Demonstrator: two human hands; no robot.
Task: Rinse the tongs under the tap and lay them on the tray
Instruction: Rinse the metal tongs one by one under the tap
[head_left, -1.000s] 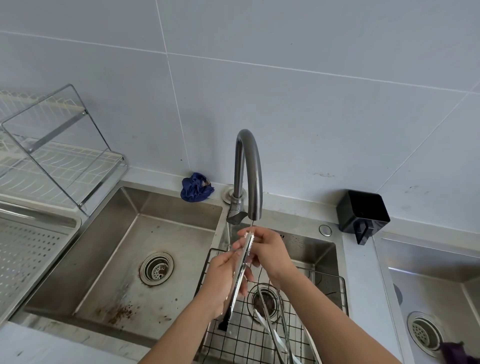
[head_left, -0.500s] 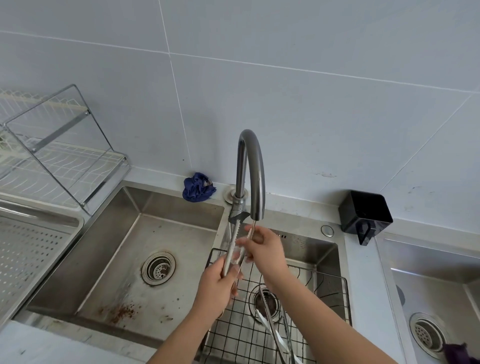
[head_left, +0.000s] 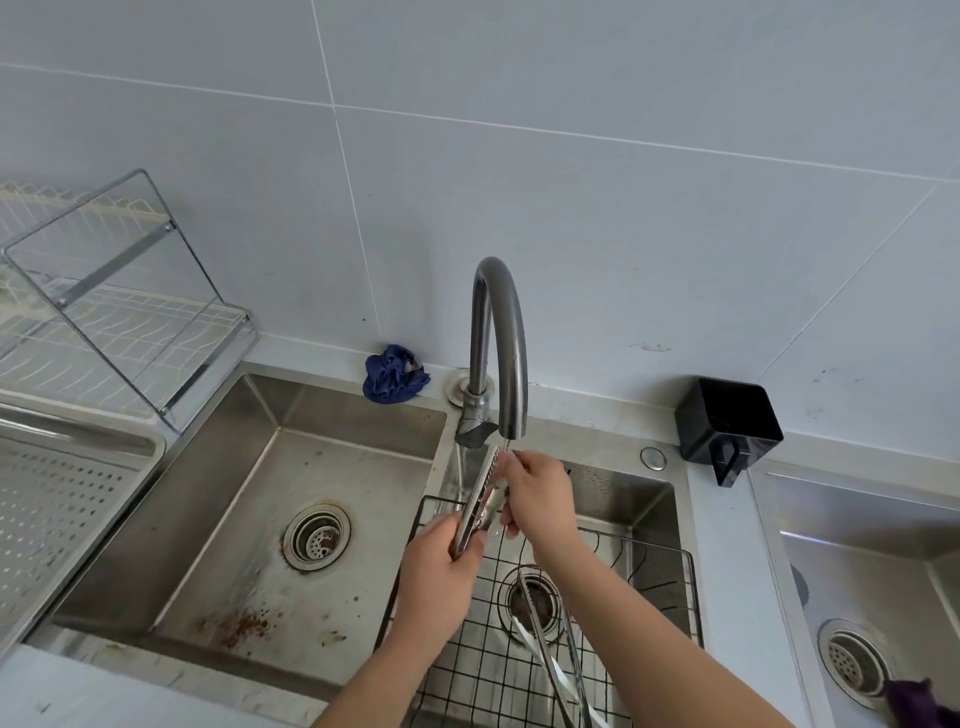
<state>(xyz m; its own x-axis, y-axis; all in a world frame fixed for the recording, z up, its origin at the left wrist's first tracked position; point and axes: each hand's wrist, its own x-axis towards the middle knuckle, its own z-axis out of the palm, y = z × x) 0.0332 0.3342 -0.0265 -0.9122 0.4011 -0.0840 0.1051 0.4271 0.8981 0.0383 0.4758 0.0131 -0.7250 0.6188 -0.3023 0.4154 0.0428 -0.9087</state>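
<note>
Currently: metal tongs (head_left: 480, 499), tilted, tips up under the tap (head_left: 498, 353) spout, over the wire basket (head_left: 649, 566) in the middle sink. Left hand (head_left: 439, 577) wraps the lower handle end, fingers curled closed around it. Right hand (head_left: 537, 493) touches the upper serrated section, fingers (head_left: 511, 460) pinched on it. Perforated tray (head_left: 57, 499) far left, well apart.

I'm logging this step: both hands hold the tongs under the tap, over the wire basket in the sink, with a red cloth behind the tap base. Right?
Not quite. The cloth on the ledge is blue, not red, as the head view shows. The rest holds: left hand and right hand hold the tongs under the tap, over the wire basket.
</note>
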